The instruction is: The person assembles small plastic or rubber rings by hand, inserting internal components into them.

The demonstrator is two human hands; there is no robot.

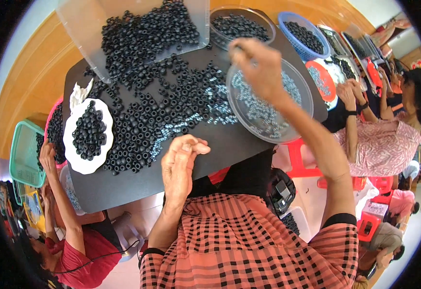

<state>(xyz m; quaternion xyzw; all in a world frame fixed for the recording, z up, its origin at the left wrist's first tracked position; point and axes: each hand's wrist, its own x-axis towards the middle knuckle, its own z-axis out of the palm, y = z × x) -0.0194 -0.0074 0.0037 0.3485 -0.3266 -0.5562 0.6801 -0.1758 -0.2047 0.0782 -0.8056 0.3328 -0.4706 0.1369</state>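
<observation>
My left hand is raised over the near edge of the dark table, fingers curled and thumb pressed in; whatever they hold is hidden. My right hand hangs over the far side of a round clear tub, blurred, its fingers bent together around something too smeared to name. Small silvery-blue pieces lie in that tub. Black ring-shaped pieces spread across the table left of it, with a strip of silvery-blue pieces along their near edge.
A large clear bin spills black pieces at the back. Near it stand a clear bowl and a blue basket. A white scalloped plate of black pieces sits left. People work at both sides, one in red, one in pink patterned clothing.
</observation>
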